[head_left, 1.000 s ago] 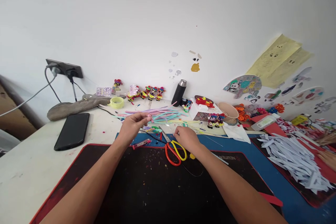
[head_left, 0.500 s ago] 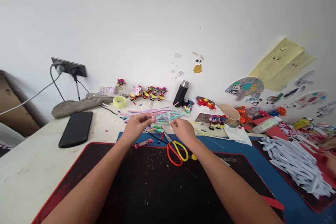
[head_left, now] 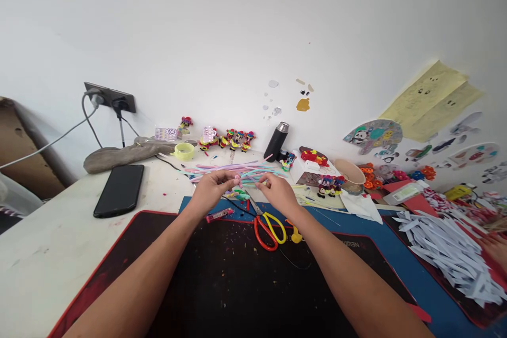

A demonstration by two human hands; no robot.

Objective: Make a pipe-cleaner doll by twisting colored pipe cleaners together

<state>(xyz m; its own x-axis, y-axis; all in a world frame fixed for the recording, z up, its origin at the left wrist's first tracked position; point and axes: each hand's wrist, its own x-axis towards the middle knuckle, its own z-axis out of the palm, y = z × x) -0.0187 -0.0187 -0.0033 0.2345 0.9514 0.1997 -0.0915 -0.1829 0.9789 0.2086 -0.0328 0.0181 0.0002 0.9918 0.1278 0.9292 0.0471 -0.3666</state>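
Note:
My left hand pinches a small pink piece between thumb and fingertips. Just to its right, my right hand has its thumb and forefinger pressed together; whatever they hold is too small to make out. Behind both hands lies a loose pile of pastel pipe cleaners. Scissors with one red and one yellow handle lie below my right hand on the mat's back edge. A pink wrapped tube and a small green piece lie beneath my hands.
A black phone, driftwood and yellow tape are on the left. A black flask, small colourful figures and a white box stand behind. White paper strips lie right, beside another person's hand.
The whole view has shifted slightly. My hands stay close together over the same spot, and more of an orange and yellow piece shows beside my right wrist.

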